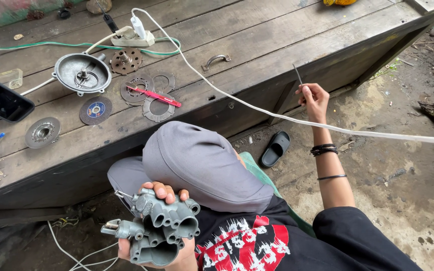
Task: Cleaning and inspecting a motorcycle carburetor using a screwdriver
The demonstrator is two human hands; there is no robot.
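At the lower left of the frame, the left hand (149,248) grips a grey metal carburetor body (159,228), fingers wrapped around it. Right hand (313,98) pinches a thin wire (298,74) raised, not yet inserted. Discs (95,110) lie on the desk (257,45).

Carburetor body (159,226): cast metal, matt grey, slightly grainy, held in the left hand (164,236). Thin rod (298,74): bare metal, dull, pinched in the right hand (315,100). Desk (257,45): weathered wood planks, rough, grey-brown, stained. Round cover (82,73): dull cast metal. Discs (42,132): flat metal, worn. Cable (327,125): smooth white plastic. Trousers (202,160): matt grey cloth. Sandal (276,148): black rubber, matt. Ground (403,190): rough concrete.
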